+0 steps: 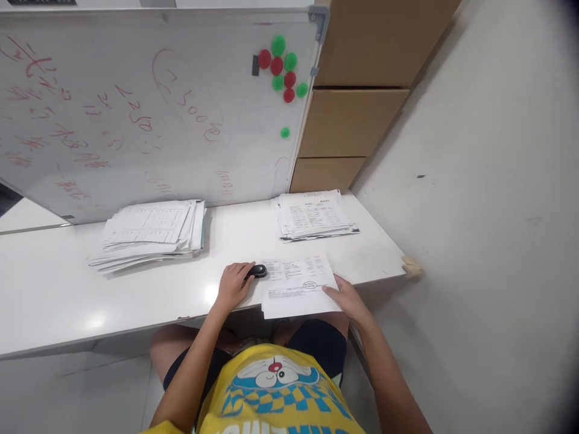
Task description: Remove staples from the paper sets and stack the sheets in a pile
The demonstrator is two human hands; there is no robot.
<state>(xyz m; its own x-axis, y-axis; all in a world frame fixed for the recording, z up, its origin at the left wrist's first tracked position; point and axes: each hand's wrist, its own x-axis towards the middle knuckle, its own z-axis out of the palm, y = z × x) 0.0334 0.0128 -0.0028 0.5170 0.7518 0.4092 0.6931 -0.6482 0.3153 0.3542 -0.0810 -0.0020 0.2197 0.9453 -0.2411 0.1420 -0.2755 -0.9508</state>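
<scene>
Left hand (pixel 234 284) presses a black stapler (pixel 257 271) at the sheet's (pixel 298 286) corner, right hand (pixel 347 299) flat on its edge

Glossy white table top (pixel 67 289), matt printed paper sheet (pixel 296 289), shiny black plastic stapler (pixel 257 271).

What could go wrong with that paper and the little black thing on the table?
The printed sheet hangs a little over the table edge, pinned only by the right hand, so it might slide off. The left hand presses the small black stamper at the sheet's corner; if the sheet shifts, the mark may land crooked or on the table. The messy left stack could spill.
</scene>
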